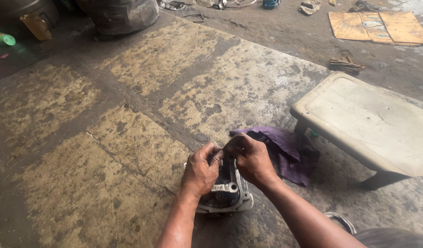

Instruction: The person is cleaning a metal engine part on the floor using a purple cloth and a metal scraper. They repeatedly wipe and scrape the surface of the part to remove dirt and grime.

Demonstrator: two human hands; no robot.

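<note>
A greasy grey metal engine part (pixel 226 194), with a silver flange and a dark inside, rests on the stained concrete floor (pixel 129 138) low in the middle of the view. My left hand (pixel 200 171) grips its left upper side. My right hand (pixel 253 158) is closed over its top right edge, fingers curled onto the part. Both hands are dirty with oil. A crumpled purple cloth (pixel 285 149) lies just to the right of my right hand, partly under the stool.
A low, worn cream plastic stool (pixel 372 124) stands at the right. Flattened cardboard (pixel 379 27) lies at the far right, a dark rag (pixel 345 63) nearer. A large dark sack (pixel 122 16), a drum (pixel 23 11) and a green cap (pixel 4 39) sit at the far left.
</note>
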